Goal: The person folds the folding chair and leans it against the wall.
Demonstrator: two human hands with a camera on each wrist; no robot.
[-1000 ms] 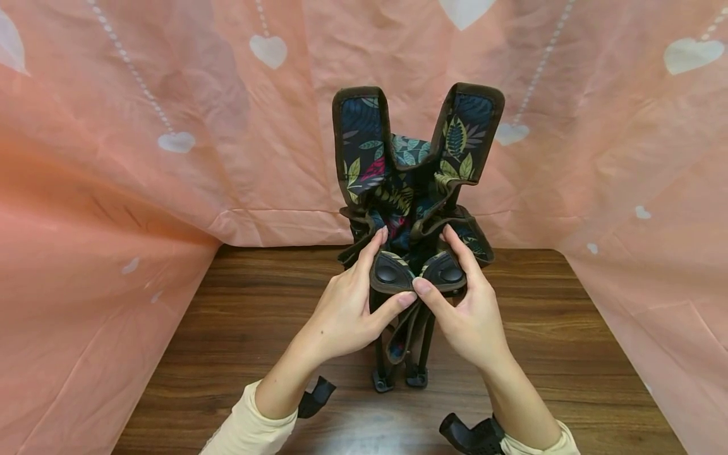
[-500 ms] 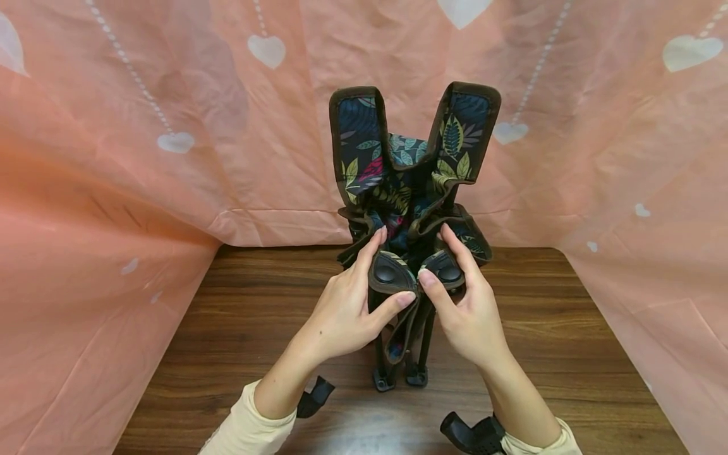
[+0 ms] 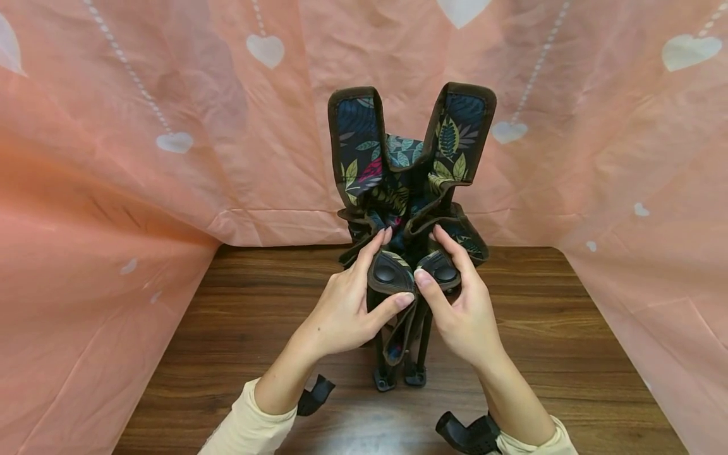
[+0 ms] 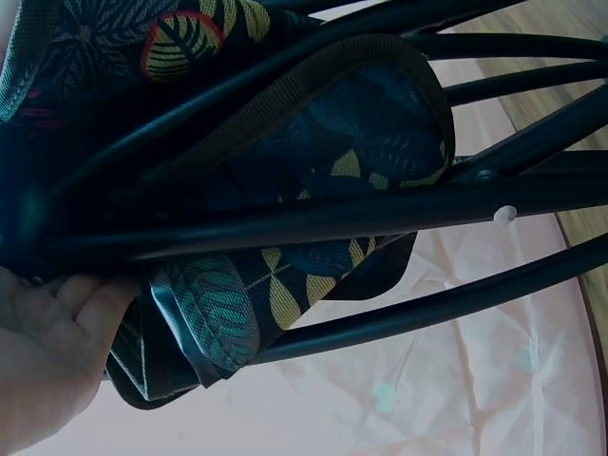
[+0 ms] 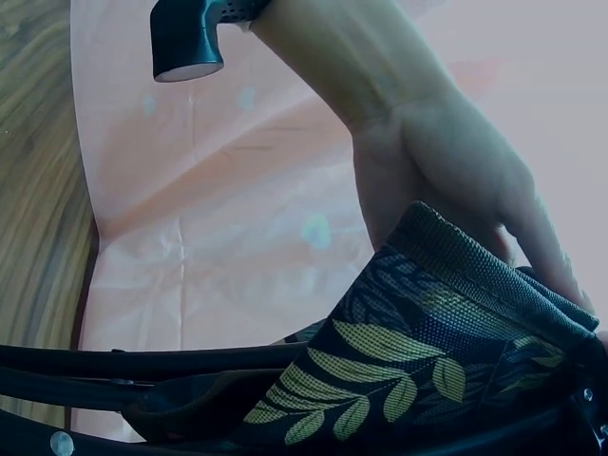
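A folded camp chair [image 3: 406,189] with leaf-print fabric stands upright on the wooden table [image 3: 227,328], just before the pink curtain [image 3: 114,158]. The left hand [image 3: 341,313] pinches the chair's near left corner, fingers clamped on the fabric, and the right hand [image 3: 463,316] pinches the near right corner likewise.

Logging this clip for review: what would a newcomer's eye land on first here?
A folded camp chair with dark leaf-print fabric stands upright mid-table, its two back corners sticking up like ears. Both hands grip its two front corners: the left hand on the near left one, the right hand on the near right. All round hangs a pink curtain with white hearts.
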